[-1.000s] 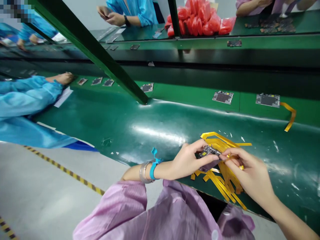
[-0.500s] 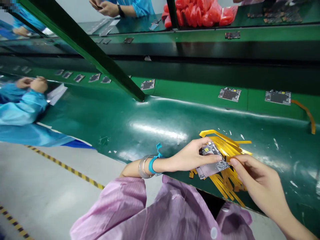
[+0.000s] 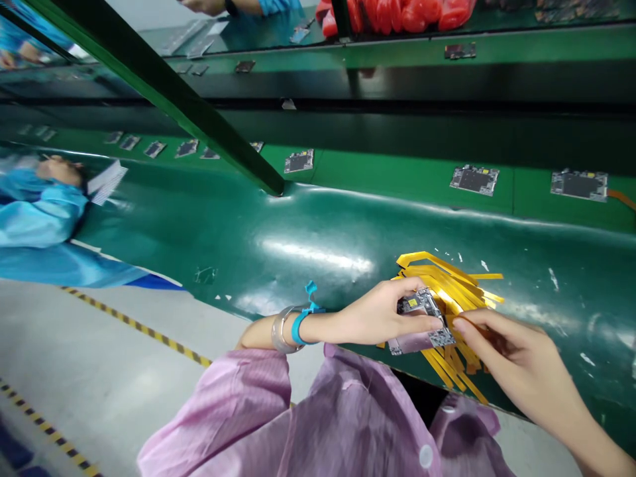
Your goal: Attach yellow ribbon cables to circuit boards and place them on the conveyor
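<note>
My left hand [image 3: 382, 315] grips a circuit board [image 3: 410, 341] between thumb and fingers, tilted over the bench. The board has a yellow square and bare grey-pink metal on its face. At the board's right edge, my right hand [image 3: 517, 358] pinches an orange ribbon cable [image 3: 477, 326]; its end by the board is hard to make out. Beneath both hands lies a loose pile of yellow ribbon cables [image 3: 447, 281] on the green bench [image 3: 228, 232].
Beyond the bench runs a green belt [image 3: 382, 172] carrying several circuit boards [image 3: 474, 179]. A slanted green post [image 3: 199, 119] rises at left. Co-workers' blue sleeves [image 3: 40, 212] show at far left and top. Red bags [image 3: 397, 14] lie on the far bench.
The boards on the near belt have slid right, and the rightmost one's orange cable is now partly out of frame. My hands stay at the board with little movement. The view has dipped slightly.
</note>
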Demonstrator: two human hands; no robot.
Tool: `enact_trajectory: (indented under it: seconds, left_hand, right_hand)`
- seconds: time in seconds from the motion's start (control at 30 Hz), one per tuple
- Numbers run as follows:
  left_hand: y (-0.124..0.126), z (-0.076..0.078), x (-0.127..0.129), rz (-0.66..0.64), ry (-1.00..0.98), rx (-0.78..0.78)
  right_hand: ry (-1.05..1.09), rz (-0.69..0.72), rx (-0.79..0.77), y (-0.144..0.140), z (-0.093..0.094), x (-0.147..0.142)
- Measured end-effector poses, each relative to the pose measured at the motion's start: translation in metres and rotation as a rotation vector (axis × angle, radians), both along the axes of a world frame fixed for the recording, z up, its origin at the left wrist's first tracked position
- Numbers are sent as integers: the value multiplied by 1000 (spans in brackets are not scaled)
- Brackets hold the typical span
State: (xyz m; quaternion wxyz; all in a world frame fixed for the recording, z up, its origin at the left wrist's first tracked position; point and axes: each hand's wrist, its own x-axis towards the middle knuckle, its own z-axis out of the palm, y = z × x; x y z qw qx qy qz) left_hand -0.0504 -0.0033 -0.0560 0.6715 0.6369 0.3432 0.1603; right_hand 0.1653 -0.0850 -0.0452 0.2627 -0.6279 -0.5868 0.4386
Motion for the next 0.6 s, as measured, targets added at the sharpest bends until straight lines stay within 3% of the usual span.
enact_trajectory:
  seconds: [0.33,0.6]
  left_hand:
    - [0,-4,0,-76,42,52]
    - [1,-2,3,-47,44,48]
  right_hand:
    - [44,154,-25,3,-1,5]
    - [97,108,-72,6,-6,1]
